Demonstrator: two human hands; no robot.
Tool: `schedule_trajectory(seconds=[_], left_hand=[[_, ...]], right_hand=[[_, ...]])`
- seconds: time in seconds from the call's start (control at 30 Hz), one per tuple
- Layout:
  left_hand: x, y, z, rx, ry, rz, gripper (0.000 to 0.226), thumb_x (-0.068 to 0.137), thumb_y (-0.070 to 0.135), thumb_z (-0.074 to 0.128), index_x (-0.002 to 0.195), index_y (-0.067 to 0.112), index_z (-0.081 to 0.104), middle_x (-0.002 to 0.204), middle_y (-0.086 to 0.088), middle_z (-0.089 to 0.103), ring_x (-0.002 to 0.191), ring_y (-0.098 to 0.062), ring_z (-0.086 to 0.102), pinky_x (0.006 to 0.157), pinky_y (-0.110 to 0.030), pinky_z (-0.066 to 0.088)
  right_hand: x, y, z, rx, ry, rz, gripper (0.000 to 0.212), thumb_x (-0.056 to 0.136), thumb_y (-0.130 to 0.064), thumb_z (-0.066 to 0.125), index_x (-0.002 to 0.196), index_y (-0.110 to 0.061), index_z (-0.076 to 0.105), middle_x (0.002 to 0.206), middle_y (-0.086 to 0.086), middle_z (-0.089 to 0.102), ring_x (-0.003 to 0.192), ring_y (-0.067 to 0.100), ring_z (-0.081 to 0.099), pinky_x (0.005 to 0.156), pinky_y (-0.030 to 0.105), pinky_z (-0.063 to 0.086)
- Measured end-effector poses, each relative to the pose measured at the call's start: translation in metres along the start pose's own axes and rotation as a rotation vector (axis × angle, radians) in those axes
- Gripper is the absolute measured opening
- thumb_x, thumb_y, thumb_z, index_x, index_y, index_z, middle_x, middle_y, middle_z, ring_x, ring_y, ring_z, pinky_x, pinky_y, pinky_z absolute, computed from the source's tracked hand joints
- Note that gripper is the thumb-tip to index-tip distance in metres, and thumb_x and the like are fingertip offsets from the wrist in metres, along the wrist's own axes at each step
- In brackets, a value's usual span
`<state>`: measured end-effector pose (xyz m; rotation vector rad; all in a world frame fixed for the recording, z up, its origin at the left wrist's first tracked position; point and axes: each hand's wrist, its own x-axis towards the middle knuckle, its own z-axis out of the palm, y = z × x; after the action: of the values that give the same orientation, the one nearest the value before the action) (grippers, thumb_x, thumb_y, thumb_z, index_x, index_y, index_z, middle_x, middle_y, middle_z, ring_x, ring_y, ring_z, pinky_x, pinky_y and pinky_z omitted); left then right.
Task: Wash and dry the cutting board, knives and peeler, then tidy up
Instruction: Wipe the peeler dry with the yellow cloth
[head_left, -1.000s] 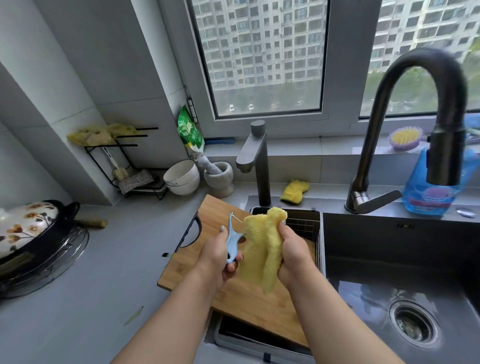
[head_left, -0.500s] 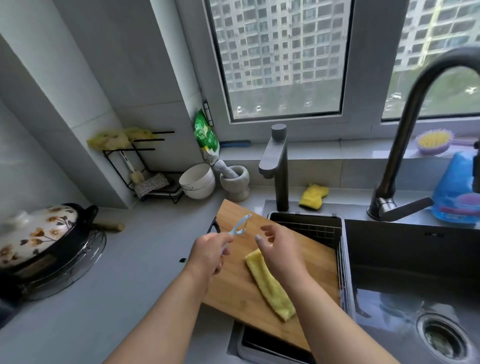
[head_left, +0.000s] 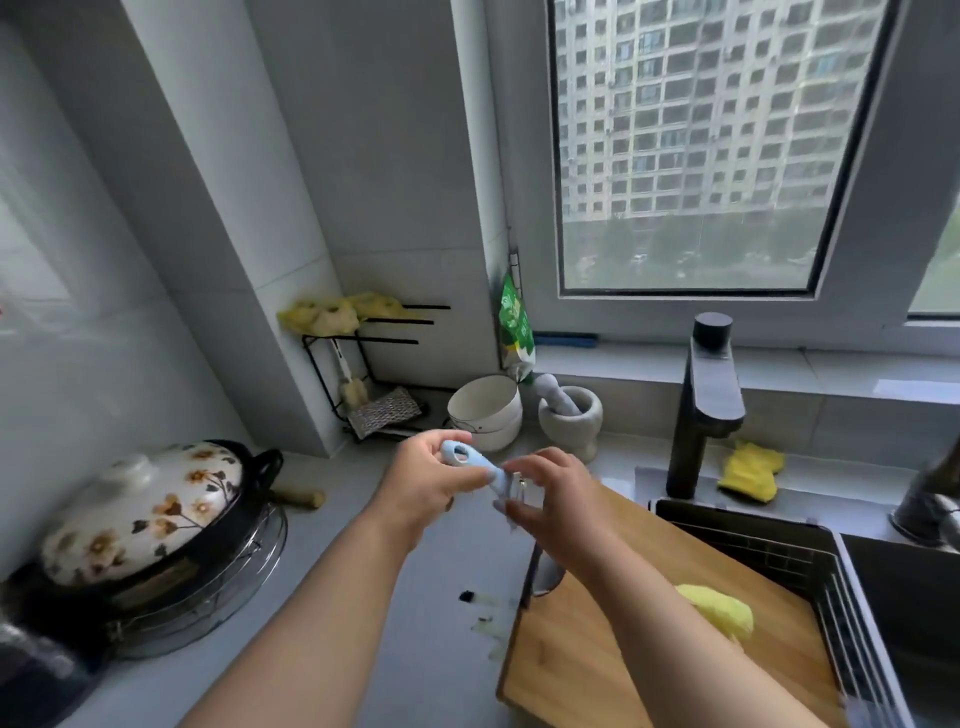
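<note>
Left hand is closed round the handle end of the pale blue peeler, thumb and fingers curled on it; right hand is pinched on the blade end, fingertips curled round the head. The peeler is held level in mid-air at frame centre, above the grey surface and just off the upper left corner of the cutting board.

Change noted against a second ago: the yellow cloth was then bunched in the right hand against the peeler; it has since been dropped and is now lying on the board, lower right of frame, partly hidden by the right forearm. The right hand has been moved onto the peeler itself, and the view has swung left, so the pot and rack fill the left of the frame. Wiping of the peeler is judged finished; the step in hand is likely a check of the blade or a handover before it is put away. No knives are seen.

Peeler look: light blue plastic, oval hole in the handle end, body narrowing toward the head. Blade mostly covered by fingers and motion-blurred; wet or dry cannot be told. The board is bamboo-coloured with a dark cut-out handle, laid across the sink rack.
</note>
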<state>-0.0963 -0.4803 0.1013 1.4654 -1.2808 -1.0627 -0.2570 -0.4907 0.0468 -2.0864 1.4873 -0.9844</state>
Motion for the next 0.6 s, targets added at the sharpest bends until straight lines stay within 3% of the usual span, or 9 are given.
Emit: schedule_trajectory(seconds=[0.1, 0.23, 0.37, 0.47, 0.6], left_hand=[[0.033, 0.000, -0.016, -0.179, 0.037, -0.002, 0.033, 0.076, -0.002, 0.075, 0.105, 0.006, 0.061, 0.080, -0.001, 0.072, 0.059, -0.004, 0.063, 0.049, -0.016, 0.041], [0.079, -0.004, -0.029, -0.232, 0.120, 0.001, 0.014, 0.080, 0.000, 0.072, 0.090, 0.008, 0.064, 0.079, -0.006, 0.071, 0.064, -0.012, 0.066, 0.057, -0.022, 0.048], [0.129, -0.012, -0.040, -0.262, 0.193, -0.019, 0.006, 0.082, 0.004, 0.072, 0.082, 0.008, 0.067, 0.077, -0.012, 0.071, 0.069, -0.024, 0.064, 0.067, -0.032, 0.052], [0.160, -0.013, -0.049, -0.272, 0.239, -0.021, 0.006, 0.082, 0.003, 0.072, 0.087, 0.005, 0.069, 0.072, -0.008, 0.068, 0.060, -0.014, 0.060, 0.060, -0.024, 0.049], [0.192, -0.015, -0.055, -0.235, 0.266, -0.030, 0.011, 0.081, 0.007, 0.074, 0.091, 0.004, 0.071, 0.070, -0.005, 0.067, 0.057, -0.011, 0.059, 0.057, -0.023, 0.046]], right_hand=[[0.038, -0.017, 0.022, 0.059, 0.068, 0.057, 0.032, 0.076, -0.033, 0.078, 0.103, -0.018, 0.069, 0.101, -0.004, 0.058, 0.095, 0.015, 0.055, 0.078, 0.026, 0.044], [0.086, -0.031, 0.048, 0.074, 0.073, 0.155, 0.023, 0.082, -0.034, 0.071, 0.098, -0.019, 0.063, 0.088, -0.010, 0.050, 0.083, 0.012, 0.052, 0.064, 0.024, 0.036], [0.133, -0.037, 0.069, 0.070, 0.044, 0.219, 0.025, 0.085, -0.035, 0.066, 0.102, -0.018, 0.062, 0.094, -0.008, 0.053, 0.084, 0.011, 0.051, 0.067, 0.026, 0.036], [0.161, -0.039, 0.083, 0.069, 0.026, 0.251, 0.029, 0.086, -0.039, 0.065, 0.107, -0.020, 0.062, 0.101, -0.004, 0.058, 0.086, 0.012, 0.051, 0.067, 0.024, 0.033], [0.186, -0.038, 0.096, 0.078, 0.028, 0.296, 0.029, 0.089, -0.039, 0.062, 0.110, -0.020, 0.062, 0.107, 0.000, 0.061, 0.084, 0.013, 0.051, 0.067, 0.024, 0.032]])
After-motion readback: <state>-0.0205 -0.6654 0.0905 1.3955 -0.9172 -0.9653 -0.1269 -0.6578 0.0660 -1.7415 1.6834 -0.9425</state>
